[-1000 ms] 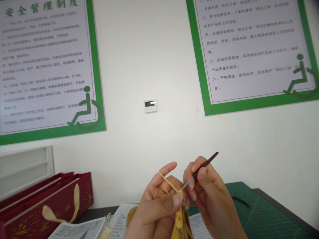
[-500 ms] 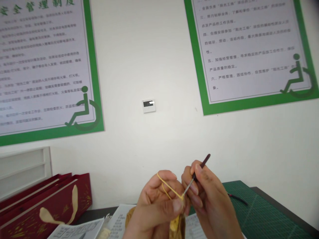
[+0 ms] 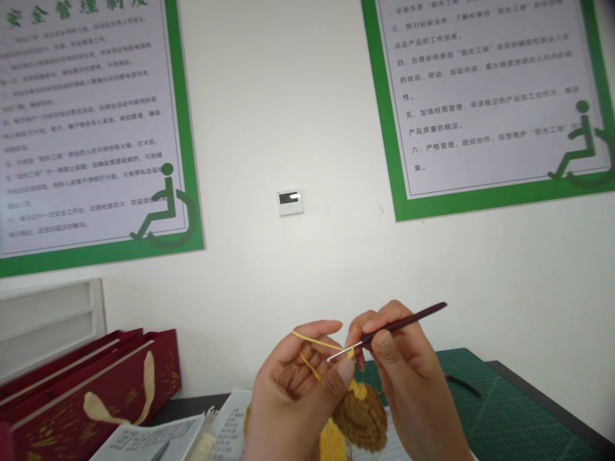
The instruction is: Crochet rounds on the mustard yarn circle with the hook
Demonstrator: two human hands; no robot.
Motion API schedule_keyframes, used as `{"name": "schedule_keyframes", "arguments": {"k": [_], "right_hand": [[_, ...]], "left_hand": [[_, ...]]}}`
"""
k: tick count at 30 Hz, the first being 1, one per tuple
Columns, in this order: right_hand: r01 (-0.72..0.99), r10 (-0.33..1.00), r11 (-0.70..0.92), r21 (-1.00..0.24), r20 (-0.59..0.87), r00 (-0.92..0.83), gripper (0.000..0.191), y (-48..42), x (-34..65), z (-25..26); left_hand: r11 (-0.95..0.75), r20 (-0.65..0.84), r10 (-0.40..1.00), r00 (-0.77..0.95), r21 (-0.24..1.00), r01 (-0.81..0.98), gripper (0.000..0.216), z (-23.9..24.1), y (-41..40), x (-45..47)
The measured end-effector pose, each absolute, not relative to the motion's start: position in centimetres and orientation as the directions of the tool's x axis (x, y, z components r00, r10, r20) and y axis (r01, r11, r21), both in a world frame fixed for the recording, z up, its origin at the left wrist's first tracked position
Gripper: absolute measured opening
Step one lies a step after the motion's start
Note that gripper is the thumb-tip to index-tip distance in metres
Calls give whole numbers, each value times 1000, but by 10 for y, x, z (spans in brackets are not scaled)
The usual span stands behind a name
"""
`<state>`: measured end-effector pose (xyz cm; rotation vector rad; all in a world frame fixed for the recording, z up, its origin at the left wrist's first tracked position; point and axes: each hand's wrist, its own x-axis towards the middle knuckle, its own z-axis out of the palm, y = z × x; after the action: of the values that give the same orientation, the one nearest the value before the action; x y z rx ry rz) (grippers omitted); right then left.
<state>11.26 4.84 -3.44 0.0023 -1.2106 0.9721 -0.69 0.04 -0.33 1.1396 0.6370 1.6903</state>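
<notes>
A crochet hook (image 3: 403, 322) with a dark red handle and a silver tip lies in the pinch of my right hand (image 3: 408, 378), pointing left. Yellow yarn (image 3: 314, 339) runs over the index finger of my left hand (image 3: 298, 390) to a loop at the hook's shaft. Between its thumb and fingers my left hand grips the top of a crochet piece (image 3: 362, 416), brown and round with yellow stitches at its upper edge. More yellow crochet or yarn (image 3: 332, 442) hangs below, partly hidden by the left hand.
A green cutting mat (image 3: 485, 397) lies on the dark table, with a thin dark tool (image 3: 462, 385) on it. Maroon gift bags (image 3: 96, 397) and printed papers (image 3: 154, 438) are at the left. Two green-framed posters (image 3: 189, 192) and a small white panel (image 3: 289, 202) are on the wall.
The hook has swung from steep to nearly level, its tip now farther left. The crochet piece has turned, so its round brown face shows. The view has shifted slightly.
</notes>
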Motion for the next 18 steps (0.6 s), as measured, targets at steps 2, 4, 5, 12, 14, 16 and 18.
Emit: {"name": "schedule_keyframes", "arguments": {"k": [2, 4, 5, 12, 14, 16, 18], "right_hand": [[-643, 639, 594, -484, 769, 11, 16, 49, 114, -33], [-647, 641, 591, -482, 767, 14, 17, 49, 115, -32], [-648, 642, 593, -478, 767, 21, 18, 49, 116, -31], [-619, 581, 635, -463, 814, -13, 20, 50, 125, -26], [-600, 551, 656, -458, 834, -34, 19, 52, 129, -27], [-583, 524, 675, -452, 850, -52, 18, 53, 134, -27], [-567, 499, 694, -444, 864, -66, 17, 53, 137, -26]], "left_hand": [[-394, 388, 916, -103, 821, -413, 33, -3, 1, -8], [-390, 382, 918, -104, 827, -405, 33, -3, 1, -10], [-389, 381, 919, -103, 829, -402, 33, -3, 1, -10], [-379, 376, 923, -86, 847, -373, 30, -2, 1, -13], [-383, 381, 921, -81, 846, -372, 30, -2, 0, -13], [-376, 380, 922, -69, 844, -381, 30, -1, 0, -12], [-361, 371, 927, -54, 843, -400, 31, 0, -1, -12]]}}
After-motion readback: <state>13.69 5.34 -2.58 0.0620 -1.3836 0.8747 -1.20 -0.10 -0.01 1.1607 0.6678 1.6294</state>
